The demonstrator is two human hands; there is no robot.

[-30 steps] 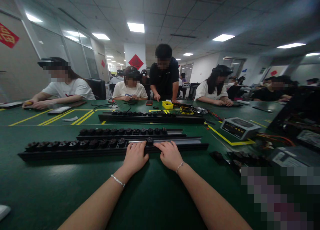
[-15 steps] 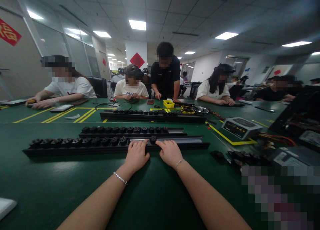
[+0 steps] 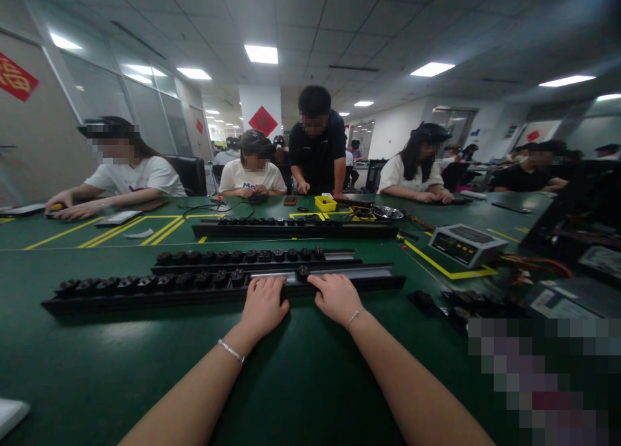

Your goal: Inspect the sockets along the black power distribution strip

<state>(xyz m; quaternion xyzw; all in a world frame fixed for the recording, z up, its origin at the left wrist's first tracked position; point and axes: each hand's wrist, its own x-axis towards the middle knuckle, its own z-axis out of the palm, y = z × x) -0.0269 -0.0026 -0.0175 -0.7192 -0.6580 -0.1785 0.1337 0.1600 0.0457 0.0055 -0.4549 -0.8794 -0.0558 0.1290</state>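
Observation:
A long black power track point(image 3: 145, 298) lies in front of me, with a silvery channel along its top and a row of black socket modules point(image 3: 184, 279) on its left part. One socket module point(image 3: 303, 274) sits alone in the channel, farther right. My left hand point(image 3: 264, 303) grips the track left of that module, fingers over the top and thumb at the front side. My right hand point(image 3: 337, 297) has its fingertips against the lone module's right side. Its thumb is mostly hidden, and the fingers are bent around the module's edge.
A second track point(image 3: 334, 256) with modules lies just behind, and a third point(image 3: 295, 230) farther back. To the right are a metal power supply box point(image 3: 468, 245), cables and a dark pile of parts point(image 3: 480, 307). A yellow bin point(image 3: 325, 204) stands near co-workers across the table.
The lone socket module has slid a little to the right along the channel, together with my right hand. My left hand stays on the track. The view has shifted slightly.

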